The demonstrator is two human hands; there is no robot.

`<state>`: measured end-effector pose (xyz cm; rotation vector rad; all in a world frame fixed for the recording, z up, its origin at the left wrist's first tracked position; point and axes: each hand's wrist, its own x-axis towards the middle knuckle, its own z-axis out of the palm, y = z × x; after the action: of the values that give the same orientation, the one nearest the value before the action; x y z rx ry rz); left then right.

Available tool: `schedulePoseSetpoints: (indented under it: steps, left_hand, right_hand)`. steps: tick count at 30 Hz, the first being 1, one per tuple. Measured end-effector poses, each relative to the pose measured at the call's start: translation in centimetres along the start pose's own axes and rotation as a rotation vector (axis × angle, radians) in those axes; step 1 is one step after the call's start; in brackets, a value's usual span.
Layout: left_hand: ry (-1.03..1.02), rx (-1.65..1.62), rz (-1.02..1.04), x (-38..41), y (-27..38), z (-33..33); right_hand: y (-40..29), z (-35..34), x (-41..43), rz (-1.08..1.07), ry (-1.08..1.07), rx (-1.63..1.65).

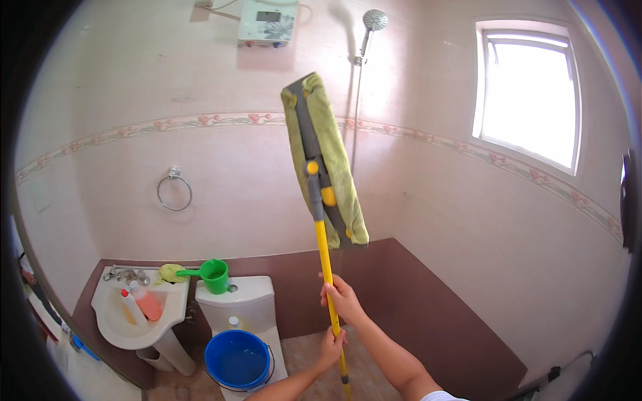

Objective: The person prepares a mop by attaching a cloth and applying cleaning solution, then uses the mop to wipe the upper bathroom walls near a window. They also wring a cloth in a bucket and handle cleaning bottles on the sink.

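Observation:
A flat mop (312,135) with a grey plate and a green cloth pad is raised in front of the tiled wall. Its yellow pole (323,245) runs down between my hands. My right hand (344,299) grips the pole higher up, with the fingers wrapped around it. Lower down, my left hand (331,348) is closed around the same pole. The pad stands near upright, leaning a little left at the top. Whether its far face touches the wall cannot be told.
At left, a pedestal sink (113,326) holds bottles (145,301). A green dipper (214,276) rests on the toilet tank (235,295); a blue bucket of water (210,351) stands before it. Above are a water heater (267,25) and a shower head (375,21). A window (529,100) is at right.

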<state>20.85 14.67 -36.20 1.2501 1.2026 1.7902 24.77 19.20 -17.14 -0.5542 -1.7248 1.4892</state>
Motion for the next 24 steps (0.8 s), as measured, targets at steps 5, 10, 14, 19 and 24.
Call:
schedulePoseSetpoints:
  steps: [5,10,14,19,24]
  left_hand:
    - [-0.053,0.113,0.074,2.0,6.6,2.7]
    - [-0.116,0.121,0.226,5.7,9.3,6.2]
    - [-0.202,0.087,0.248,8.1,10.3,7.9]
    - [-0.286,-0.012,0.174,10.9,10.4,14.4]
    - [-0.337,-0.024,0.105,13.2,11.1,17.2]
  right_hand:
    - [1.1,-3.9,-2.8,-0.296,0.364,-0.191]
    - [14.3,-3.6,-14.9,-0.088,0.660,-0.552]
    - [27.0,0.2,-23.7,0.402,0.540,-0.503]
    - [29.3,1.0,-27.4,0.526,0.669,-0.076]
    - [30.2,0.7,-28.6,0.699,0.796,-0.017]
